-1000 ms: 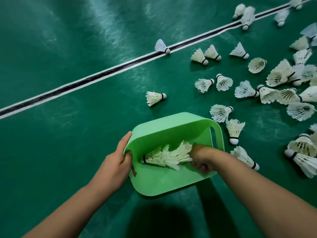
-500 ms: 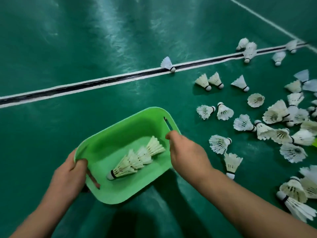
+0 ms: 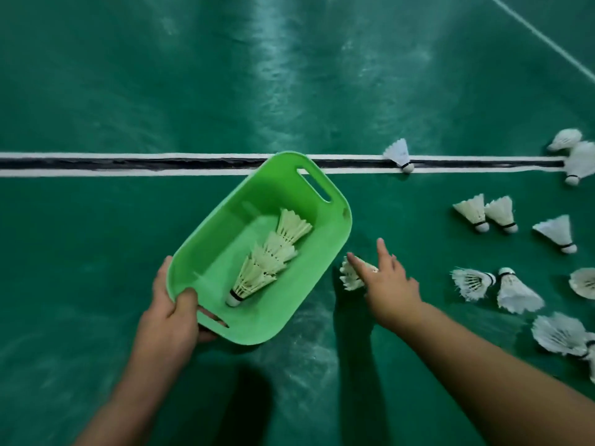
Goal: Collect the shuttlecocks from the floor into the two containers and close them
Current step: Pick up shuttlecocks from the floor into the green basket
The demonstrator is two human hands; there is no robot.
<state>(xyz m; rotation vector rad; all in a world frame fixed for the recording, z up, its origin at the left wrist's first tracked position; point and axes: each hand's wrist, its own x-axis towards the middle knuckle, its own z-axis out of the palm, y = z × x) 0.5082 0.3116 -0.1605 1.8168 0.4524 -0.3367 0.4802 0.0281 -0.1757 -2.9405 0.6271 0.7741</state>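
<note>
left hand (image 3: pixel 170 312) curled, gripping; right hand (image 3: pixel 388 283) fingers extended.

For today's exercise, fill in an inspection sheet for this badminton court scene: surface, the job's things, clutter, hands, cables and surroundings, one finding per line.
Surface: green court floor, glossy, crossed by a white-edged black line.
Job's things: green container, open, with a nested stack of shuttlecocks lying inside; loose shuttlecocks scattered on the floor to the right; one shuttlecock beside the container.
Clutter: nothing seen.
Hands: left hand grips the container's near handle; right hand, fingers spread, reaches over the shuttlecock beside the container.
Cables: nothing seen.
Surroundings: a thin white line at the top right; no lid or second container in view.
</note>
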